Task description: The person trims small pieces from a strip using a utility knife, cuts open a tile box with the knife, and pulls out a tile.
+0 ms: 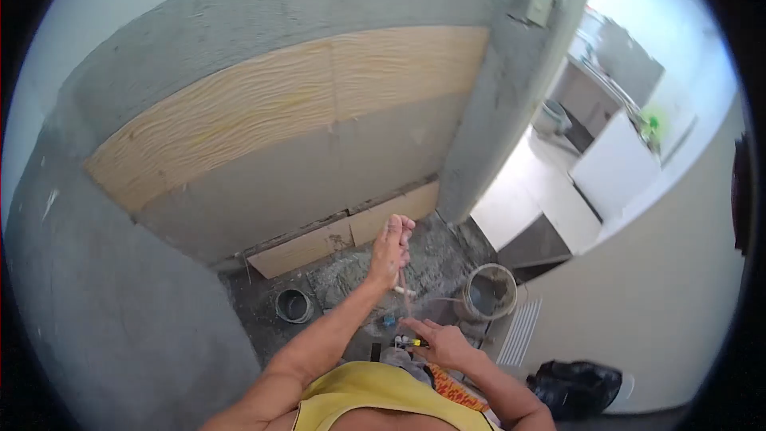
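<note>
My left hand [388, 254] is raised in front of me, palm partly turned up, with its fingers curled closed. A thin brownish strand [404, 291] runs down from it towards my other hand; I cannot make out what it is. Lower down, near my body, my right hand [444, 343] has its fingers stretched out to the left, the tips close to the strand's lower end. Beneath those fingers shows a small yellow-and-black object [416, 342], its kind unclear. A small blue item [389, 321] lies on the floor just left of the right fingertips.
Ahead stands a grey wall with wood-look tiles [279, 96] and a lower tile row [303, 255]. A dark bucket [294, 306] is at left, a larger mortar-stained bucket [489, 292] at right. A black plastic bag [576, 389] lies lower right. A doorway opens onto pale floor tiles [519, 191].
</note>
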Demonstrator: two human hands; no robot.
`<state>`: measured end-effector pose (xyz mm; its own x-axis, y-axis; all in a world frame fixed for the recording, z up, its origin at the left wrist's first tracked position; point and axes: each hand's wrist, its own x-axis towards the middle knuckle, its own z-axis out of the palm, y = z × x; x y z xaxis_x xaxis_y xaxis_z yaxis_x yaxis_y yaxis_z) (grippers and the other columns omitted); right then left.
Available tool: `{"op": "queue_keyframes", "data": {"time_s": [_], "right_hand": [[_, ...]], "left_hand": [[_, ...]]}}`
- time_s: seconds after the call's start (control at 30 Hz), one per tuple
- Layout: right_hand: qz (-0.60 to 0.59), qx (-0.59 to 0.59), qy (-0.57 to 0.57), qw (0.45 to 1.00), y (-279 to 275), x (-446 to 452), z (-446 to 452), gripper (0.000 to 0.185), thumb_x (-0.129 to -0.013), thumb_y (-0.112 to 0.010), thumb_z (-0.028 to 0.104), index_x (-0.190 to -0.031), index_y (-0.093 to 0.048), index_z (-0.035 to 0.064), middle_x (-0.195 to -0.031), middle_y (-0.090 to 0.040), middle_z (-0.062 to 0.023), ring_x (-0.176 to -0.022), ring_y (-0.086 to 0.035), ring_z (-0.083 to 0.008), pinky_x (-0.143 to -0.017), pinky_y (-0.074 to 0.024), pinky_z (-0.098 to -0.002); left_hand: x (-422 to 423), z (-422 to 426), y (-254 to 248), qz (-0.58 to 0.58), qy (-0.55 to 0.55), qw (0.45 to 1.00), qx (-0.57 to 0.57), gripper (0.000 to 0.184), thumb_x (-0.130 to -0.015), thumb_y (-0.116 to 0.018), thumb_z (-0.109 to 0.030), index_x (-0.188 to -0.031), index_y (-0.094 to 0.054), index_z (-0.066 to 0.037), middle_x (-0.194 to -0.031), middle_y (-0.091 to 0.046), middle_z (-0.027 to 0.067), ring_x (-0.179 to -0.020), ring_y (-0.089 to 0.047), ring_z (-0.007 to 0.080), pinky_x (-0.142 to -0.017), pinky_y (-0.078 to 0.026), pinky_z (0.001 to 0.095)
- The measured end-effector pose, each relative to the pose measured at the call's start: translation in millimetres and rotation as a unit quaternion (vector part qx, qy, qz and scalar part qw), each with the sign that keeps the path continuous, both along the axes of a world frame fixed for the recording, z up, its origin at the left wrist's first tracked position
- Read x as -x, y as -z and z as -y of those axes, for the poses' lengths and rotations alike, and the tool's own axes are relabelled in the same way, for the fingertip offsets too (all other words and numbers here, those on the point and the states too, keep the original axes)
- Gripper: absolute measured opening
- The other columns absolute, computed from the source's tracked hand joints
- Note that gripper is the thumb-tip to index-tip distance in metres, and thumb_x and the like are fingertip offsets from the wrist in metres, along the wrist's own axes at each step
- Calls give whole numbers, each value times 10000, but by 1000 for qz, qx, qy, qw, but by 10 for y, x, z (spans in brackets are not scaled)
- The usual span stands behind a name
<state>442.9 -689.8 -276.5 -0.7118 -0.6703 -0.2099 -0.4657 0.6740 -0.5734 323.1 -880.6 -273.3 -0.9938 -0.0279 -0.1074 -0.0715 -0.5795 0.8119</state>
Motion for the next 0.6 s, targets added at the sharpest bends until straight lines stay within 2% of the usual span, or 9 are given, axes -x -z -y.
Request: {"op": "queue_keyframes", "data": {"time_s": [0.03, 0.13, 0.17, 0.2, 0.27, 0.33, 0.37, 0.43, 0.6], "right_hand": [[36, 115, -22, 992, -22, 125, -64, 664, -891, -705, 386, -1434, -421, 129, -970, -644, -150, -793, -685, -364, -698, -543, -455], [4, 206, -18, 978, -337, 405, -279, 599, -930, -676, 343, -1396, -418, 69, -979, -629, -127, -764, -665, -276, -685, -545, -398], [282, 202, 105, 932, -526, 473, -346, 455, -988, -588, 375, -1254, -466, 26, -892, -593, -87, -689, -642, -189, -591, -527, -332], [284, 198, 94, 933, -571, 644, -339, 455, -988, -588, 375, -1254, -466, 26, -892, -593, -87, -689, -642, -189, -591, -527, -332], [308, 312, 124, 890, -609, 929, -332, 363, -1031, -481, 393, -1086, -483, 35, -832, -566, -64, -611, -599, -145, -554, -501, -283], [273, 351, 117, 888, -803, 1073, -105, 340, -1056, -400, 370, -1020, -480, 42, -782, -545, -49, -579, -570, -144, -548, -489, -301], [276, 349, 109, 889, -883, 1120, -3, 340, -1056, -400, 370, -1020, -480, 42, -782, -545, -49, -579, -570, -144, -548, -489, -301], [258, 407, 76, 873, -1021, 1190, 183, 341, -1060, -401, 368, -1056, -484, 38, -783, -549, -51, -575, -570, -137, -546, -485, -286], [240, 429, 5, 871, -1165, 1329, 394, 363, -1063, -402, 379, -1031, -509, 33, -764, -530, -37, -568, -546, -114, -528, -458, -267]], "left_hand": [[10, 98, -89, -6, -25, 1000, 12, 368, -1058, -412, -458, -1062, -533, -110, -753, -374, -68, -564, -315, 17, -448, -302, 179], [-111, 335, -343, -16, -75, 997, 11, 314, -1066, -425, -400, -1020, -521, -104, -764, -359, -71, -593, -317, 18, -468, -316, 183], [-168, 350, -422, -35, -90, 995, 34, 301, -1067, -432, -384, -1018, -519, -100, -763, -355, -73, -600, -319, 22, -477, -323, 186], [-207, 338, -507, -53, -101, 992, 55, 287, -1067, -440, -368, -1016, -516, -95, -762, -351, -75, -606, -320, 26, -486, -330, 189], [-316, 221, -677, -60, -131, 987, 78, 286, -1062, -461, -361, -1010, -509, -84, -768, -366, -65, -630, -341, 34, -497, -325, 195], [-404, 113, -757, -115, -150, 956, 222, 283, -1064, -458, -349, -1038, -510, -72, -780, -398, -47, -665, -358, 30, -534, -332, 208], [-442, 57, -782, -113, -159, 955, 223, 283, -1064, -458, -349, -1038, -510, -72, -780, -398, -47, -665, -358, 30, -534, -332, 208], [-512, -24, -831, -160, -188, 908, 338, 270, -1061, -455, -309, -1063, -517, -46, -803, -445, -21, -699, -396, 46, -598, -368, 233], [-614, -130, -901, -169, -259, 852, 423, 198, -1026, -509, -216, -1035, -541, -21, -833, -498, 9, -750, -453, 85, -667, -408, 273]]}}
